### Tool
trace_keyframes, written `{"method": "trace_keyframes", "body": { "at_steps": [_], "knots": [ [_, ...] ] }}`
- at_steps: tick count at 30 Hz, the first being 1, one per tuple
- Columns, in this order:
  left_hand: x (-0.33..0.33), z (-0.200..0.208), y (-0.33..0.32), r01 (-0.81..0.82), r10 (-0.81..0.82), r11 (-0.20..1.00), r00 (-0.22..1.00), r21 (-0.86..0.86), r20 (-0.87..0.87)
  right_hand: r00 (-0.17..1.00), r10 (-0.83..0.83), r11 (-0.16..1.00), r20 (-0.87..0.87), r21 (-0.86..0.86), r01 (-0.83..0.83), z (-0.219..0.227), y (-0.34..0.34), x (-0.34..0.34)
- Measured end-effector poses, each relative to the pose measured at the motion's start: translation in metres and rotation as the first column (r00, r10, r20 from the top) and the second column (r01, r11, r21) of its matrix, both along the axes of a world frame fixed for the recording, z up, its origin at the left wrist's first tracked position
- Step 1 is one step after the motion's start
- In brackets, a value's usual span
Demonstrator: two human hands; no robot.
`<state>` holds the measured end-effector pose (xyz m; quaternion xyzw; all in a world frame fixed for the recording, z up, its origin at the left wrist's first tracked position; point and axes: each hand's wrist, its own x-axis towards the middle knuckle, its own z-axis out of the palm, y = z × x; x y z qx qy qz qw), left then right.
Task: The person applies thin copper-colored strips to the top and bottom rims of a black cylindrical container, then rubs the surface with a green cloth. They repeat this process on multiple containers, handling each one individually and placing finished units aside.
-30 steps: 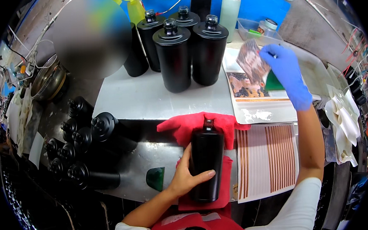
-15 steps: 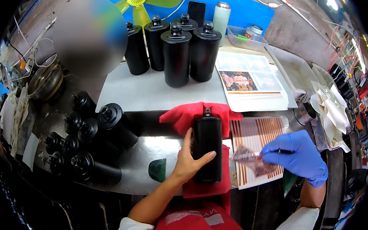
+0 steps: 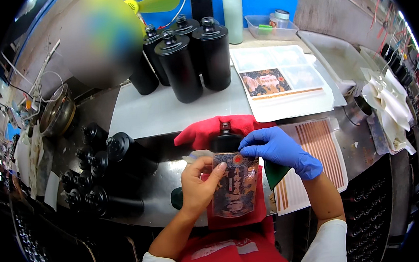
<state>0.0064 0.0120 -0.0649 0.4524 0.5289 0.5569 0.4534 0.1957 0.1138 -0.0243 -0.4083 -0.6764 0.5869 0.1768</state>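
A black bottle [image 3: 226,142] lies on a red cloth [image 3: 236,220] in front of me, neck pointing away. Over its body is a thin patterned decal sheet [image 3: 236,192], which hides most of the bottle. My bare left hand [image 3: 197,183] pinches the sheet's upper left edge between thumb and fingers. A pale, filmy scrap [image 3: 197,157] shows by those fingers. At the upper right corner, my blue-gloved right hand [image 3: 277,148] pinches the sheet too. Below the glove a green scraper [image 3: 275,175] sticks out; how it is held is hidden. Whether the sheet touches the bottle I cannot tell.
Several black bottles [image 3: 181,70] stand on the white board [image 3: 160,115]; more lie at the left [image 3: 119,146]. A striped sheet [image 3: 323,153] is to the right, printed decals [image 3: 269,84] behind it. A second dark green piece [image 3: 176,198] lies by my left wrist.
My left hand has let go of the bottle and now holds the decal sheet. My right hand has brought the sheet leftward from above the striped sheet to over the bottle.
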Motion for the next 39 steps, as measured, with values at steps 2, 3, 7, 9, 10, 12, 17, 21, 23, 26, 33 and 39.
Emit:
{"method": "trace_keyframes", "body": {
  "at_steps": [2, 3, 7, 9, 10, 12, 17, 21, 23, 26, 33, 39],
  "knots": [
    [-0.002, -0.007, 0.004, -0.044, 0.046, 0.999, 0.997, 0.032, -0.056, 0.993, -0.037, 0.996, -0.109, -0.087, 0.028, -0.014, 0.002, 0.005],
    [-0.002, -0.007, 0.005, -0.052, 0.053, 0.998, 0.997, 0.027, -0.056, 0.987, -0.070, 0.978, -0.144, -0.207, 0.039, -0.018, 0.001, 0.008],
    [-0.004, -0.005, 0.008, -0.057, 0.057, 0.998, 0.995, -0.002, -0.080, 0.938, -0.190, 0.913, -0.289, -0.403, 0.061, -0.051, -0.010, 0.012],
    [0.000, -0.005, 0.011, -0.107, 0.108, 0.994, 0.994, 0.034, -0.028, 0.917, -0.272, 0.860, -0.290, -0.502, 0.096, -0.060, -0.011, 0.012],
    [0.000, -0.006, 0.012, -0.132, 0.132, 0.991, 0.991, 0.032, -0.007, 0.914, -0.287, 0.866, -0.288, -0.486, 0.118, -0.062, -0.011, 0.011],
    [-0.001, -0.008, 0.014, -0.168, 0.169, 0.985, 0.986, 0.037, 0.001, 0.908, -0.312, 0.877, -0.279, -0.451, 0.163, -0.057, -0.012, 0.007],
    [-0.003, -0.012, 0.024, -0.202, 0.202, 0.977, 0.979, 0.071, -0.003, 0.887, -0.366, 0.881, -0.283, -0.411, 0.233, -0.051, -0.004, 0.001],
    [-0.003, -0.013, 0.029, -0.206, 0.206, 0.975, 0.978, 0.079, 0.014, 0.871, -0.408, 0.865, -0.273, -0.421, 0.274, -0.055, -0.003, -0.002],
    [-0.003, -0.012, 0.031, -0.202, 0.201, 0.977, 0.979, 0.066, 0.020, 0.866, -0.424, 0.857, -0.266, -0.426, 0.289, -0.057, -0.002, -0.003],
    [-0.002, -0.013, 0.033, -0.215, 0.213, 0.976, 0.976, 0.031, 0.053, 0.856, -0.447, 0.846, -0.261, -0.435, 0.309, -0.058, -0.002, -0.006],
    [-0.009, -0.023, 0.033, -0.200, 0.201, 0.980, 0.979, -0.015, 0.024, 0.811, -0.518, 0.848, -0.271, -0.282, 0.448, -0.073, -0.005, -0.014],
    [-0.016, -0.037, 0.013, -0.142, 0.184, 0.975, 0.949, 0.172, -0.257, 0.765, -0.601, 0.799, -0.233, -0.148, 0.583, -0.078, -0.037, 0.005]
  ]
}}
